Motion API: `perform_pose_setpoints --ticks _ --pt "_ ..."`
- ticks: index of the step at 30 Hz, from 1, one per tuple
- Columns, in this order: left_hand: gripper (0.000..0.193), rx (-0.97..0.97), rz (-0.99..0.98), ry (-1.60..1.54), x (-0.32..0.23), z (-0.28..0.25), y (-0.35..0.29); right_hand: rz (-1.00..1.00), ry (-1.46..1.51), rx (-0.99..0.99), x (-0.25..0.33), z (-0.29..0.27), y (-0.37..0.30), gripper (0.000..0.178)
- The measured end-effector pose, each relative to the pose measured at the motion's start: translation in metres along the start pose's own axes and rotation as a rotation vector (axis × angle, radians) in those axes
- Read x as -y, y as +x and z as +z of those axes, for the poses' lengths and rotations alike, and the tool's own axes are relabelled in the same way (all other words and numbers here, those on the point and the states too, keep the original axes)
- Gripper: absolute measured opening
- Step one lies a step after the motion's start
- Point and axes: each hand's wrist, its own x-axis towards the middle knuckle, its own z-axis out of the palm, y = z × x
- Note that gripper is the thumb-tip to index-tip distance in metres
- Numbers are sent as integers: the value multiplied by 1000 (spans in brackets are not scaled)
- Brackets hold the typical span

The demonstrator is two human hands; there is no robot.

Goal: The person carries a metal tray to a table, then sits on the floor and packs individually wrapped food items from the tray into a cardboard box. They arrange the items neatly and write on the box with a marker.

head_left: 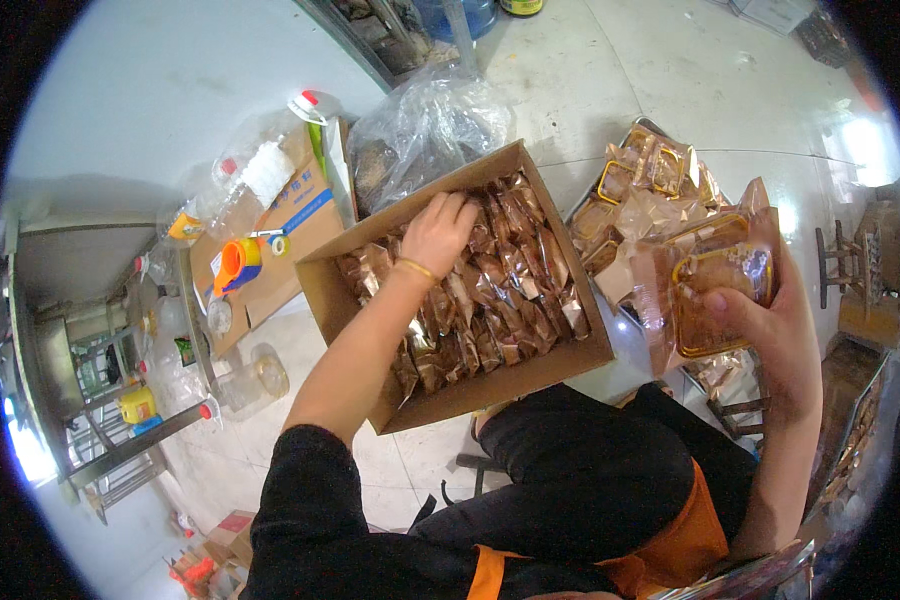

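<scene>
An open cardboard box (485, 390) stands in front of me, filled with rows of brown, shiny plastic packets (490, 290) set on edge. My left hand (438, 235) reaches into its far side, fingers bent and close together among the packets. Its fingertips are hidden, so what they grip cannot be made out. Right of the box, my right hand (770, 310) is closed around clear-wrapped food packets (720, 285) with a yellow-outlined print and brown contents. The thumb lies across the front one; the fingers are behind.
A metal tray (646, 124) heaped with similar packets (660, 170) lies beyond the box on the right. A clear plastic bag (435, 120) sits behind the box. On the left, a flattened carton (275, 270) bears a yellow-orange tape dispenser (236, 266), near several plastic bottles (170, 350).
</scene>
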Motion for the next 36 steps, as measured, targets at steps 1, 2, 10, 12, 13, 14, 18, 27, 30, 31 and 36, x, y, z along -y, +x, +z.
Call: perform_pose_setpoints --ticks 1,2,10,12,13,14,18,27,30,31,36 --pt "25 83 45 0 0 4 4 0 -6 -1 -1 1 0 95" --pt "27 167 85 7 2 5 4 -5 -4 11 0 2 -1 94" --pt "33 396 -284 -118 -16 6 -2 3 -50 -24 1 -1 -6 83" --pt "34 331 -387 -108 -13 24 -12 -6 4 12 -2 7 -3 82" --pt "33 293 -483 -180 -9 39 -11 -18 24 32 -5 13 0 82" --pt "33 254 -570 -259 -5 54 -11 -30 34 16 -15 19 2 83" --pt "35 653 -388 2 -24 -6 14 33 -21 102 -47 46 20 88" --pt "26 -287 -855 -1171 -68 -37 -35 -476 -870 -122 -83 206 102 44" --pt "50 -162 -1042 -1575 -88 -43 0 -439 -889 -193 -103 215 122 39" --pt "54 -246 -987 -1577 -72 -7 -10 -463 -729 -192 -101 228 112 42" --pt "79 -209 -978 -1269 -72 10 9 -462 -1043 241 -86 186 108 39"
